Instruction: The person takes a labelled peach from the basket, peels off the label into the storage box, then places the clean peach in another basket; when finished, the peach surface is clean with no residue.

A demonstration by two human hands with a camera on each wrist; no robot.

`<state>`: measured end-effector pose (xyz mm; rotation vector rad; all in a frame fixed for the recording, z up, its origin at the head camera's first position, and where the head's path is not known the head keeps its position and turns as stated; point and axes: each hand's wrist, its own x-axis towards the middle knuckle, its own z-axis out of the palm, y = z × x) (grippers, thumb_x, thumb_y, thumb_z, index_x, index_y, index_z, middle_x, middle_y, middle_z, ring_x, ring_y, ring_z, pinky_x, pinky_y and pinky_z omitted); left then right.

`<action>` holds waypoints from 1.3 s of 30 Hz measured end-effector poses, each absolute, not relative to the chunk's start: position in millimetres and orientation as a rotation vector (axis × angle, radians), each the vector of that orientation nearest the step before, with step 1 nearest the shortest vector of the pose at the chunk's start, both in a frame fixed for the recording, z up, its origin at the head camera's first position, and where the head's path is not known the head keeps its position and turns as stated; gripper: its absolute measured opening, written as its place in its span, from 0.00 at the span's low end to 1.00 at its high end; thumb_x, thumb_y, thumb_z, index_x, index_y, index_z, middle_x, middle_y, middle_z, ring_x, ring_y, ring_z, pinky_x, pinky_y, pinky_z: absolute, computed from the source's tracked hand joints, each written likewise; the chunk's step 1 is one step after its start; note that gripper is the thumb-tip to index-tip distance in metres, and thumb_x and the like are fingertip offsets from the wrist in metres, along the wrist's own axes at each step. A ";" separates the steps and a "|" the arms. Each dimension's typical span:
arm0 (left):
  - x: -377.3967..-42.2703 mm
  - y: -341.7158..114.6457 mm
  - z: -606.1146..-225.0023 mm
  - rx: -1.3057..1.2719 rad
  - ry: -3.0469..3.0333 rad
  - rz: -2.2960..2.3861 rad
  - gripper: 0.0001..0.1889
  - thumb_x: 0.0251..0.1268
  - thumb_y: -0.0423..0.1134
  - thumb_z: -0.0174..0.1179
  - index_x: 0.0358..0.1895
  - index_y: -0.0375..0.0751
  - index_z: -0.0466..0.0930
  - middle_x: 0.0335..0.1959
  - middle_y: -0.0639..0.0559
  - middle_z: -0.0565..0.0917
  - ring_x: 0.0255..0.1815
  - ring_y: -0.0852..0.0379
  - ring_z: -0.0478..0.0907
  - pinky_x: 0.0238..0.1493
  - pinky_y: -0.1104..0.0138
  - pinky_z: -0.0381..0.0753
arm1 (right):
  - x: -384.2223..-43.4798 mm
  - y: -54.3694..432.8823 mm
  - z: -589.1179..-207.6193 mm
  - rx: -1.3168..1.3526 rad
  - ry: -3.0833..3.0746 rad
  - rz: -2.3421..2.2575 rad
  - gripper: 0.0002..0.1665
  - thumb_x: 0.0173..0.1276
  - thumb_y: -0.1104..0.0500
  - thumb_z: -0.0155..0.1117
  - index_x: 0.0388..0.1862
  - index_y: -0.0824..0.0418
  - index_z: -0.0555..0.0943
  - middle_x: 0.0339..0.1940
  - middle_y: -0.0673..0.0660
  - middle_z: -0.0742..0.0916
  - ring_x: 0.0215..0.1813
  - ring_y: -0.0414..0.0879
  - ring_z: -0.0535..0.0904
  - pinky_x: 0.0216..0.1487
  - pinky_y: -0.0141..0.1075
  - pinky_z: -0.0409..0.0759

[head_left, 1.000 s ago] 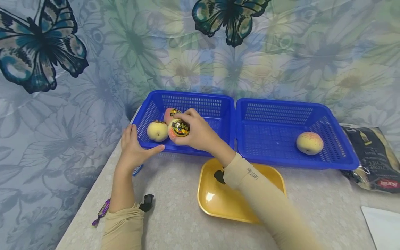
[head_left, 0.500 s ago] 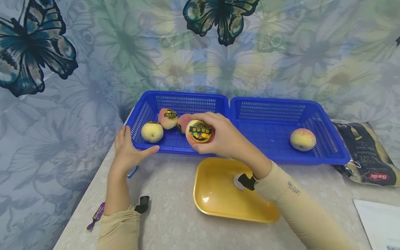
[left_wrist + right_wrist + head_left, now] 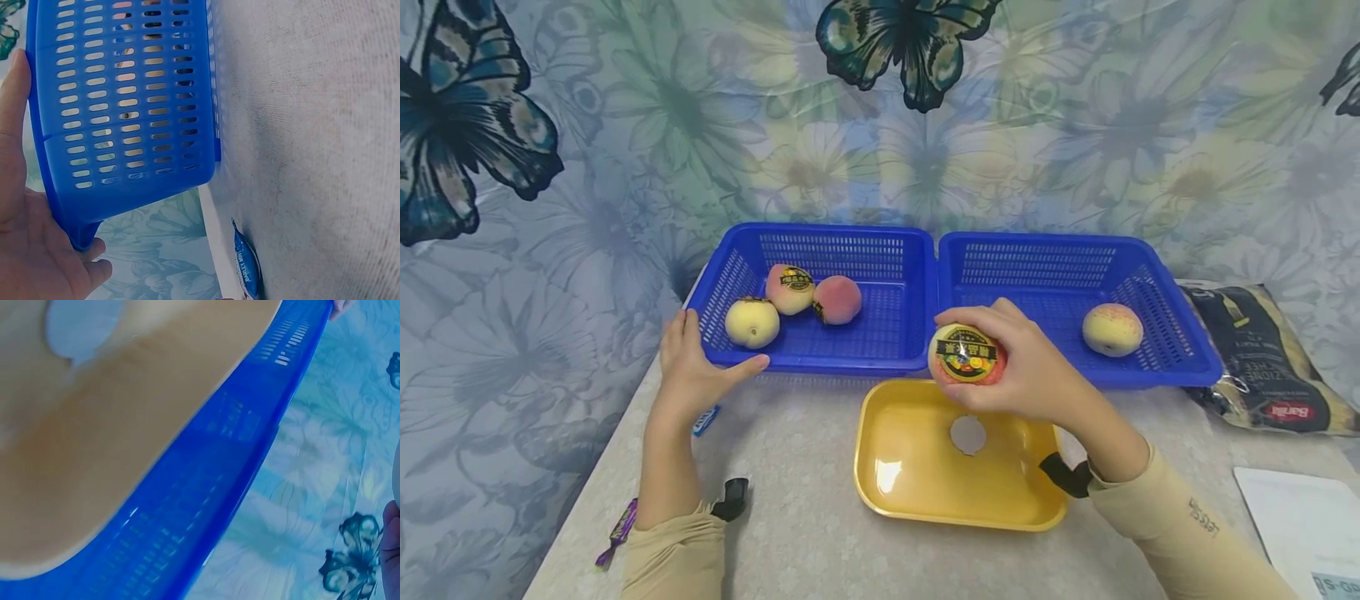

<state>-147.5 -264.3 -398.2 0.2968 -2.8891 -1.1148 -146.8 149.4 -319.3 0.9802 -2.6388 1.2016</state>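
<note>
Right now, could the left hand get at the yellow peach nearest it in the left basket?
Probably yes: the left hand is at a corner of the left basket, and the yellow peach lies just inside, uncovered, with only the rim between.

A rectangular blue plastic basket with walls pierced by rows of short slots fills much of the left wrist view; yellowish and pinkish patches show through the slots, too broken up to identify. The left hand lies spread around its corner, the thumb touching the rim and fingertips showing past the corner. A pale, finely textured desk fills the right side, bearing a small shiny blue wrapped packet with light lettering, apart from the basket. Behind is a pale blue-green leafy-patterned backdrop.
</note>
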 end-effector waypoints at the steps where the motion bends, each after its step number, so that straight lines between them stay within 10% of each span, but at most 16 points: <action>1: -147.7 -264.4 -398.5 0.295 -2.887 -1.113 0.71 0.49 0.68 0.70 0.79 0.40 0.24 0.82 0.40 0.28 0.80 0.35 0.21 0.71 0.28 0.37 | -144.5 154.3 -320.7 0.967 -2.639 1.200 0.37 0.49 0.53 0.81 0.60 0.44 0.80 0.44 0.44 0.83 0.43 0.40 0.68 0.41 0.36 0.75; 39: -149.1 -253.5 -399.9 0.370 -2.803 -0.920 0.66 0.53 0.71 0.65 0.80 0.36 0.32 0.81 0.32 0.35 0.80 0.30 0.28 0.73 0.30 0.36 | -108.3 220.4 -351.2 0.773 -2.611 1.258 0.41 0.42 0.62 0.85 0.57 0.44 0.78 0.43 0.43 0.78 0.43 0.37 0.68 0.43 0.28 0.74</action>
